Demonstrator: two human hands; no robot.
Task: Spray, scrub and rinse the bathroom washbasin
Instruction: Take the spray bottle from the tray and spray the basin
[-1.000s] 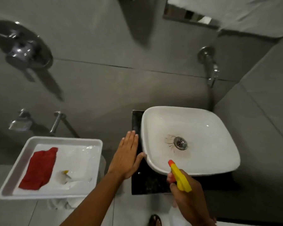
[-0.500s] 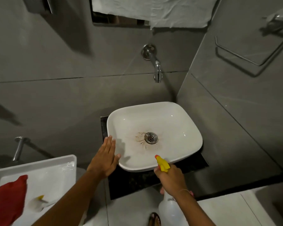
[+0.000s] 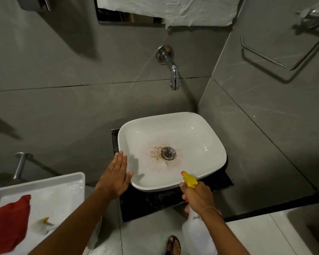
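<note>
A white washbasin [image 3: 195,137] sits on a black counter slab [image 3: 151,201], with brown stains around its metal drain [image 3: 168,153]. My left hand [image 3: 114,177] rests flat and open on the basin's near-left rim. My right hand [image 3: 196,196] grips a clear spray bottle [image 3: 195,234] at the basin's front edge. Its yellow spray head [image 3: 189,179] with an orange nozzle points into the bowl. A chrome wall tap [image 3: 171,69] hangs above the basin with no water running.
A white tray [image 3: 66,181] at lower left holds a red cloth [image 3: 11,221] and a small yellow-tipped item [image 3: 44,220]. Grey tiled walls surround the basin. A towel ring [image 3: 276,56] hangs on the right wall, a metal bar [image 3: 20,164] on the left. A sandalled foot [image 3: 173,245] stands below.
The view has swung right and centred on the basin. My left hand stays on the basin's left rim and my right hand keeps the spray bottle at the front edge.
</note>
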